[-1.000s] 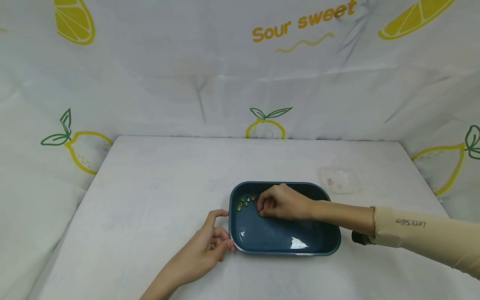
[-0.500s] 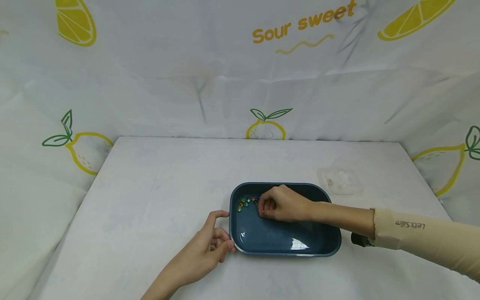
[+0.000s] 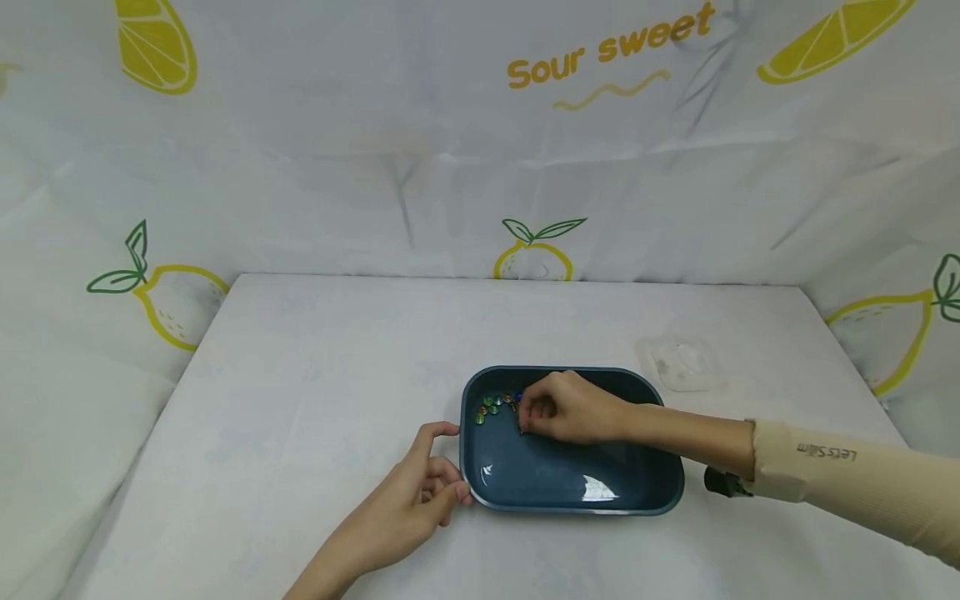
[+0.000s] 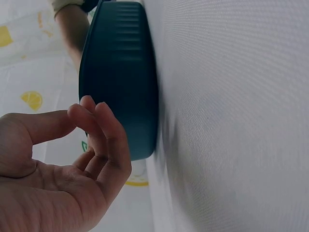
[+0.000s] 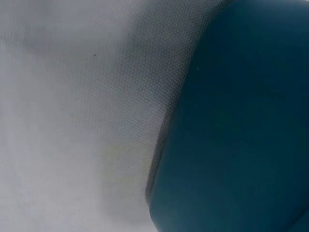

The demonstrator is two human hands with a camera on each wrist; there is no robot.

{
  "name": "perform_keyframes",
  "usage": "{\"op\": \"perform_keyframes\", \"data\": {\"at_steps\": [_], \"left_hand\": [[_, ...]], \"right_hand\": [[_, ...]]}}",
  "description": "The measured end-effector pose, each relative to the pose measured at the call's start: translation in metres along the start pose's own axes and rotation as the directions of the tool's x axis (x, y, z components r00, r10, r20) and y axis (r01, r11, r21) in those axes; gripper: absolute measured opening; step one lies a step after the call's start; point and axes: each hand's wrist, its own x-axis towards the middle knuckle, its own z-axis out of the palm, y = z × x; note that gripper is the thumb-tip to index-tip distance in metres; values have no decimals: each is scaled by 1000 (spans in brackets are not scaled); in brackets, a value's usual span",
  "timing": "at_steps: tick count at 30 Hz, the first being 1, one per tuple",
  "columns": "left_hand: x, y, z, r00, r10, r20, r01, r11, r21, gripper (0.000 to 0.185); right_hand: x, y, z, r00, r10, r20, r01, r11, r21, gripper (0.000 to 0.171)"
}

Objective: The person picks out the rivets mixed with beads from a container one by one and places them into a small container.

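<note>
Draping the back and sides of the scene, a white cloth backdrop [image 3: 315, 167] printed with yellow lemons carries the orange words "Sour sweet" high above the tray. Below it lies a white table [image 3: 300, 400], and on that table, toward the near right of its middle, sits the dark blue tray [image 3: 637, 496], a rounded rectangle with a glossy floor.

Over the tray's far left part hangs the right hand [image 3: 570, 408], its arm coming in from the tray's right in a beige sleeve [image 3: 847, 483] that reads "Let's Slim" upside down. That hand's fingers are curled down onto the tray floor in a narrow pinch; what sits between the fingertips is too small to tell. The right wrist view shows only the tray's blue wall against the white cloth.

Against the tray's near left corner rests the left hand [image 3: 408, 500], thumb and fingers curved round the rim there, with the fingertips at the tray's outer wall in the left wrist view.

Beyond the tray's far right corner, well apart from it, lies a clear plastic lid [image 3: 682, 360].

Smallest of all, a cluster of glass beads [image 3: 491, 406], green, orange and blue, sits in the tray's far left corner, just left of the right hand's fingertips.
</note>
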Motion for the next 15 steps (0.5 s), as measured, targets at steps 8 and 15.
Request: {"op": "perform_keyframes", "data": {"at_steps": [8, 15], "left_hand": [[0, 1, 0, 1000, -8, -1, 8, 1000, -2, 60], [0, 3, 0, 1000, -23, -3, 23, 1000, -10, 61]], "right_hand": [[-2, -4, -3, 1000, -21, -21, 21, 1000, 5, 14], [-8, -10, -9, 999, -7, -35, 7, 1000, 17, 10]]}}
